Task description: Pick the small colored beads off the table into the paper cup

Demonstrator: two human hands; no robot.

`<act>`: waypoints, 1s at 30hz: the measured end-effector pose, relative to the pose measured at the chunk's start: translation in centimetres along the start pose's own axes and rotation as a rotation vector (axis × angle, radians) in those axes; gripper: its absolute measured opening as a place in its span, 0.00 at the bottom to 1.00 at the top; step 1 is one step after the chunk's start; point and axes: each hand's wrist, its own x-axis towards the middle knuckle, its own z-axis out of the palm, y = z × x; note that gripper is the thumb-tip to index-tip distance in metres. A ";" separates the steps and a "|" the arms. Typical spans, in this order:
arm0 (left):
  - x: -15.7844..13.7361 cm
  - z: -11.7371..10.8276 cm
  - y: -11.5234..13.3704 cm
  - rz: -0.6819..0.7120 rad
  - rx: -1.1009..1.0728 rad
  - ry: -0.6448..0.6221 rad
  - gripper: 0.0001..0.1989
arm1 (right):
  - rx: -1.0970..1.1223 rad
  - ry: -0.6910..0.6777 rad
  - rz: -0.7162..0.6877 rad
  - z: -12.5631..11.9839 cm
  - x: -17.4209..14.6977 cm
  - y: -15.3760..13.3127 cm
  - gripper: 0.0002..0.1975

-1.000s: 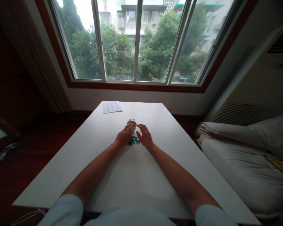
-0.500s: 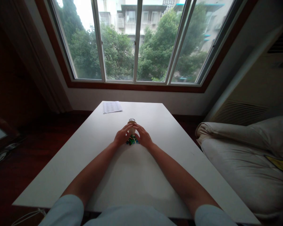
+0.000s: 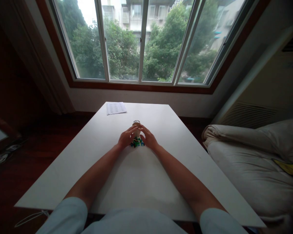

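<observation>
Small green, blue and white pieces (image 3: 137, 142) lie in a heap on the white table, between my two hands. Just behind the heap stands a small beige-brown container (image 3: 137, 133) with a ring-like rim; my fingers cover part of it. My left hand (image 3: 126, 137) curves around the left side of the heap, its fingers stretched toward the container. From the right, my right hand (image 3: 148, 138) mirrors it, fingers extended and thumb apart. The fingertips nearly meet in front of the container; whether they touch it I cannot tell.
The white table (image 3: 70, 165) narrows toward the window. Printed sheets of paper (image 3: 116, 108) lie at its far left corner. On the right is a couch with a pale cover (image 3: 246, 162). Cables (image 3: 5, 156) lie on the dark floor at left.
The view has tilted slightly, so the table and hands sit a little higher. Both hands keep nearly the same pose around the heap.
</observation>
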 end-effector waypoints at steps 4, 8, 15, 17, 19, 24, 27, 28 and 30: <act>0.0 0.0 0.1 -0.012 0.039 -0.004 0.28 | 0.009 0.003 0.005 -0.1 0.0 -0.2 0.23; 0.0 0.1 0.3 -0.019 0.080 0.014 0.24 | 0.006 0.007 -0.007 -0.1 0.0 -0.3 0.22; 0.1 0.6 -0.1 -0.065 0.239 -0.073 0.10 | -0.148 -0.020 -0.027 0.6 0.0 0.2 0.09; 0.6 0.3 -0.4 -0.069 0.257 -0.087 0.11 | -0.172 -0.034 -0.026 0.6 0.5 0.3 0.07; 1.3 -0.2 -0.5 -0.062 0.232 -0.002 0.11 | -0.182 -0.008 -0.002 0.2 1.1 0.3 0.09; 2.2 -0.9 -0.3 -0.026 0.215 0.011 0.11 | -0.241 -0.022 -0.033 -0.8 1.9 0.5 0.09; 1.9 -0.8 -0.7 -0.082 0.225 0.065 0.12 | -0.262 0.011 0.007 -1.0 1.6 1.0 0.10; 1.7 -0.7 -0.9 -0.105 0.226 0.077 0.11 | -0.262 0.023 0.025 -1.1 1.5 1.2 0.11; 1.3 -0.3 -1.5 -0.143 0.210 0.064 0.10 | -0.259 0.047 0.061 -1.0 1.3 1.5 0.12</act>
